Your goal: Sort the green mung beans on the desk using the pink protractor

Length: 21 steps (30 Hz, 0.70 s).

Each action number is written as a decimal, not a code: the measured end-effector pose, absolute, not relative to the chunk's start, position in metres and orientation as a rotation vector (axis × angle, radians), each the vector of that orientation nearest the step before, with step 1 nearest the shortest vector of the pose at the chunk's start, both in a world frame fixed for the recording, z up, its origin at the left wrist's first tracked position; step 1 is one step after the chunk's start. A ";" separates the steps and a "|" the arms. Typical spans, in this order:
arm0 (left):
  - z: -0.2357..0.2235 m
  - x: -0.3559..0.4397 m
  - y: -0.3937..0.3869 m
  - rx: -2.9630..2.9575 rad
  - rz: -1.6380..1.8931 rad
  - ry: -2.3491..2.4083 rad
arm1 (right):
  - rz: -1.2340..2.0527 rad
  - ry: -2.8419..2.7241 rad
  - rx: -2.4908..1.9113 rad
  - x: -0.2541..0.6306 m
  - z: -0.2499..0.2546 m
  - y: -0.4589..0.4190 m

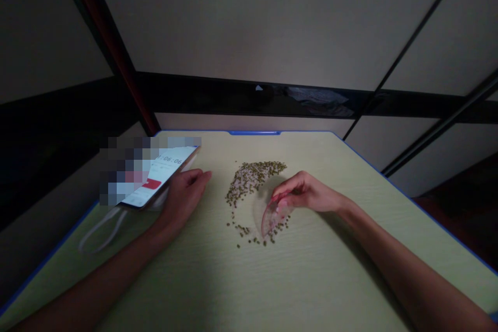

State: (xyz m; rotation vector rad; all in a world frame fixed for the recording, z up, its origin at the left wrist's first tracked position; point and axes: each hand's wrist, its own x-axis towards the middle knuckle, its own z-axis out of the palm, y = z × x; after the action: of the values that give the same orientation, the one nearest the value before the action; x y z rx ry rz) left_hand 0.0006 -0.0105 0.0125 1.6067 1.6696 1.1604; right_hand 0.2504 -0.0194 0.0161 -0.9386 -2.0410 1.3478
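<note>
Small green beans [249, 179], likely mung beans, lie with paler grains in a curved heap on the tabletop. A thinner scatter of beans [245, 230] curves round below a bare patch. My right hand [301, 193] pinches a clear, thin-walled round piece with a red rim [265, 218], tilted on edge over the lower right of the scatter. Whether it is a lid or a shallow bowl I cannot tell. My left hand [183, 192] rests on its side left of the beans, fingers loosely curled, with nothing visible in it, close beside a phone [165, 168].
The phone leans on a pale support, its lit screen showing a timer. A white cord loop [101, 241] lies below it. The light wood-grain table [241, 290] has a blue edge and a blue handle [254, 133] at the back. Panelled cabinet doors [249, 26] stand behind.
</note>
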 end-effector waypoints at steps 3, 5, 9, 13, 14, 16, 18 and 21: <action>0.014 0.001 -0.011 1.595 1.147 1.674 | 1.421 -2.055 -0.932 0.254 0.020 -0.021; 0.014 0.001 -0.010 1.586 1.140 1.680 | 1.475 -2.043 -0.934 0.256 0.022 -0.021; 0.014 0.001 -0.010 1.574 1.140 1.693 | 1.538 -2.022 -0.940 0.252 0.021 -0.023; 0.013 0.001 -0.010 1.563 1.147 1.681 | 1.579 -1.969 -0.895 0.240 0.015 -0.027; 0.012 0.001 -0.010 1.567 1.152 1.669 | 1.584 -1.949 -0.883 0.237 0.013 -0.028; 0.012 0.001 -0.010 1.574 1.159 1.646 | 1.592 -1.880 -0.877 0.231 0.011 -0.029; 0.012 0.001 -0.011 1.570 1.159 1.638 | 1.587 -1.774 -0.895 0.227 0.008 -0.028; 0.013 0.001 -0.011 1.537 1.157 1.642 | 1.500 -1.593 -0.953 0.228 0.006 -0.023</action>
State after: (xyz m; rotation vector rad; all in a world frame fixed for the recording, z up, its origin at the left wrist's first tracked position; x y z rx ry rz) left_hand 0.0014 -0.0114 0.0127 1.5373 1.6419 1.1570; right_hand 0.2278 -0.0234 0.0057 -0.9530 -1.5926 1.5003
